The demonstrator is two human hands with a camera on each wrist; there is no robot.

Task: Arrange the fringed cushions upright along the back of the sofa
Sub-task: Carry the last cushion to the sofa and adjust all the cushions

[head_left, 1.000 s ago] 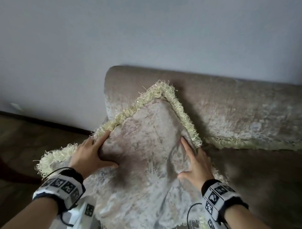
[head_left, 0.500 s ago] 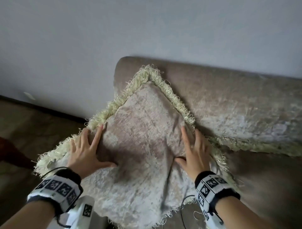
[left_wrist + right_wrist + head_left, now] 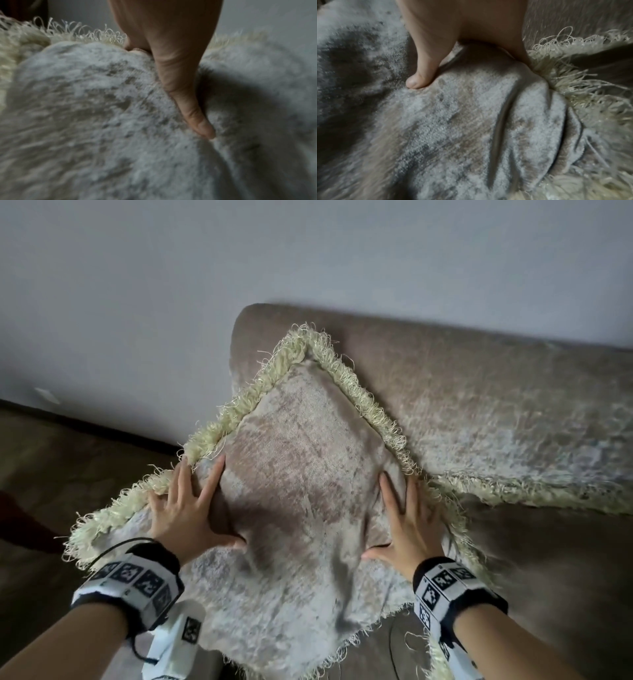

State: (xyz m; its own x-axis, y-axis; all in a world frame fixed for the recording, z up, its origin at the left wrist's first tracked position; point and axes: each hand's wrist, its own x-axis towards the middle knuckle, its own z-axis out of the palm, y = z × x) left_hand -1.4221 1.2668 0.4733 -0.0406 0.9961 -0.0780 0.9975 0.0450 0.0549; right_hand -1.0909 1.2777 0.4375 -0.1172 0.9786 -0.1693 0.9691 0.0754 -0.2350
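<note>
Centre of frame: cushion point(image 3: 301, 474) stands on one corner, top corner leaning on sofa back point(image 3: 479, 392). Left hand point(image 3: 185, 508) and right hand point(image 3: 407, 522) flat, fingers spread, pressing its left and right flanks, gripping nothing. Second cushion point(image 3: 534, 494) lies flat, right.

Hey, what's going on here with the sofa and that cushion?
A person is setting a fringed cushion against the sofa back, at the sofa's left end. It stands on a corner like a diamond, its top corner resting on the backrest. The left hand and right hand press flat on its front with straight fingers, one on each side. A second cushion's fringe shows to the right, along the foot of the backrest.
</note>
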